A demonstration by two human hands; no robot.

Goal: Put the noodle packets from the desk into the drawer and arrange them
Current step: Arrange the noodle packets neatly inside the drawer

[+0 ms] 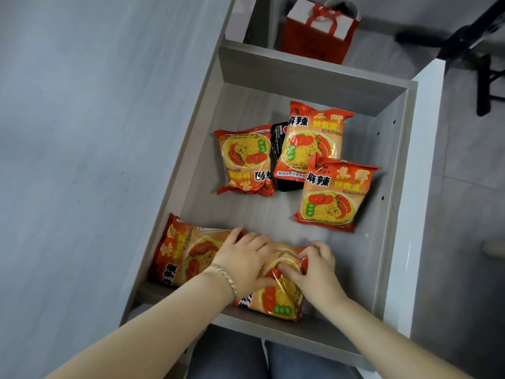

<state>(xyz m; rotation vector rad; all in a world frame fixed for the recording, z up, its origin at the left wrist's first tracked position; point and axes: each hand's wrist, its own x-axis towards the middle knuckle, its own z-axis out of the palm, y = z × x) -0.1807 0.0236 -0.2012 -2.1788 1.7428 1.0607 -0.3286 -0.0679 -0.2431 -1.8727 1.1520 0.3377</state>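
Note:
An open grey drawer (pixel 393 160) holds several orange-red noodle packets. One packet (pixel 244 160) lies at the middle left, another (pixel 314 140) rests on a black packet (pixel 278 140), and a third (pixel 333 195) lies to the right. At the near left a packet (pixel 183 250) leans against the drawer's side. My left hand (pixel 246 258) presses flat across it and onto the nearest packet (pixel 278 299). My right hand (pixel 317 266) pinches that nearest packet's top edge with its fingers.
The grey desk top (pixel 82 160) runs along the left. A white cabinet panel (pixel 415 214) stands to the right of the drawer. A red and white gift bag (pixel 319 31) sits on the floor beyond it. Black chair legs (pixel 470 45) are at the far right.

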